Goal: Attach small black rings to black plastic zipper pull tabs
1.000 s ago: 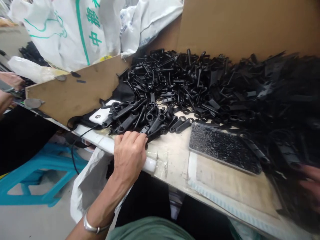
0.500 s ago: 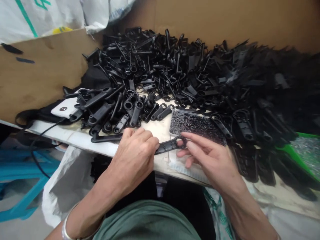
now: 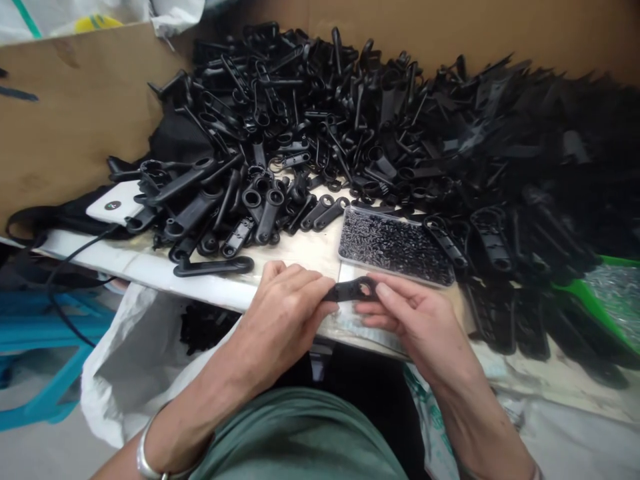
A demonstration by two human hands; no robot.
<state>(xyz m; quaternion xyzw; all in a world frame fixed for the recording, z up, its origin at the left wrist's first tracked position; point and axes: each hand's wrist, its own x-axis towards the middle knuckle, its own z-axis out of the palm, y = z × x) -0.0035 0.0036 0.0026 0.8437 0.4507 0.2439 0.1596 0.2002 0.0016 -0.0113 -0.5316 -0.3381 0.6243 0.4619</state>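
Observation:
My left hand (image 3: 285, 313) and my right hand (image 3: 415, 320) meet at the table's front edge, both closed on one black plastic handle piece (image 3: 350, 291) held between them. The left fingers wrap its near end; the right thumb and fingers pinch the end with the ring hole. Just beyond the hands lies a shallow clear tray of tiny black parts (image 3: 395, 247). Behind it spreads a large heap of black plastic handle pieces (image 3: 350, 133). One single handle piece (image 3: 213, 267) lies alone left of my left hand.
Brown cardboard walls (image 3: 65, 113) close off the back and left of the table. A white phone (image 3: 113, 203) with a black cable lies at the left. A white bag (image 3: 135, 360) hangs under the table edge. A green bin (image 3: 607, 293) sits at the right; a blue stool (image 3: 35, 333) stands lower left.
The view swung right and down. My left hand took a handle piece from the heap, my right hand came in and gripped its ring end, and both drew closer together.

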